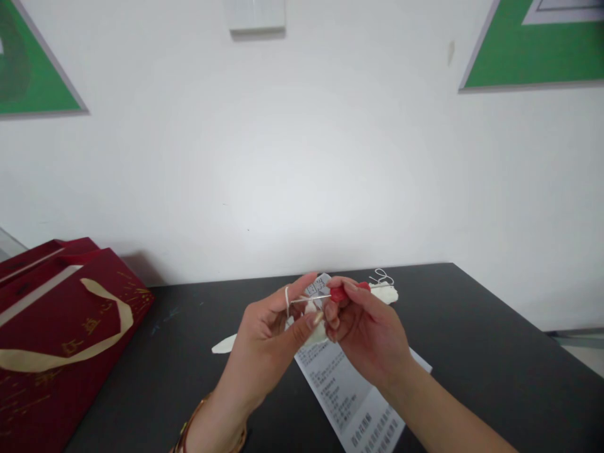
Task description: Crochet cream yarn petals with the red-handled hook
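Observation:
My left hand (271,336) pinches a small piece of white crochet work (317,333) between thumb and fingers. White yarn (287,301) loops round its raised index finger. In my right hand (365,327) is a crochet hook (337,294) with a red handle, gripped between thumb and fingers. Its thin metal shaft points left, reaching the yarn by my left index finger. Whether the hook's tip sits inside a stitch is too small to tell. Under both hands lies a printed paper sheet (346,396), partly covered by them.
On the black table (472,352), a white crocheted piece (384,292) with a loose yarn end lies behind my right hand. Another white pointed piece (224,345) shows left of my left hand. Dark red gift bags (108,302) with a cream ribbon stand at the left. A white wall rises behind.

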`<state>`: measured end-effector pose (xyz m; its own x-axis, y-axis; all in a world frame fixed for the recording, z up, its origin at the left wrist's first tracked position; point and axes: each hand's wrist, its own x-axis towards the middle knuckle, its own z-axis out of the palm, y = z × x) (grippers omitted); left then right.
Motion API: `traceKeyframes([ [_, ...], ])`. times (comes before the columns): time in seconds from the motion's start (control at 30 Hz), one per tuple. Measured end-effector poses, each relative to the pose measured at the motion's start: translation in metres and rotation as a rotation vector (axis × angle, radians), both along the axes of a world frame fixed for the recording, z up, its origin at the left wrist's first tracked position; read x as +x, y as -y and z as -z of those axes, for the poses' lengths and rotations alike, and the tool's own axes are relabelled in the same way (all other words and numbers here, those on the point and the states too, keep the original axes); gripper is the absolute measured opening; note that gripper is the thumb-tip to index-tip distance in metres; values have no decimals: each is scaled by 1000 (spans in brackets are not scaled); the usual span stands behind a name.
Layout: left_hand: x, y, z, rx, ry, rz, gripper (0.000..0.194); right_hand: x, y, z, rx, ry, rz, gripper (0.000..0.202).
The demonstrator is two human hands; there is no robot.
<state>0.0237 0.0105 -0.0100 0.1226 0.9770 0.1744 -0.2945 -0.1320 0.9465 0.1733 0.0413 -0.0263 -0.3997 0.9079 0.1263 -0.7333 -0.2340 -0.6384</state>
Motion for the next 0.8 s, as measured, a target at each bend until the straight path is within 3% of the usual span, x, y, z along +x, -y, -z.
traceKeyframes([
  [0.13,0,4,-2,8,9,-11,28,-2,4,-2,-21,-44,-24,20],
  [0.43,-3,11,-8,0,-20,6,40,-2,4,4,-72,-90,-4,22],
  [0.63,-6,19,-9,115,-136,-23,44,-2,2,8,-43,-89,-46,18],
  [0.8,-6,23,-7,50,-175,-24,46,-2,-2,12,1,-72,-65,17],
])
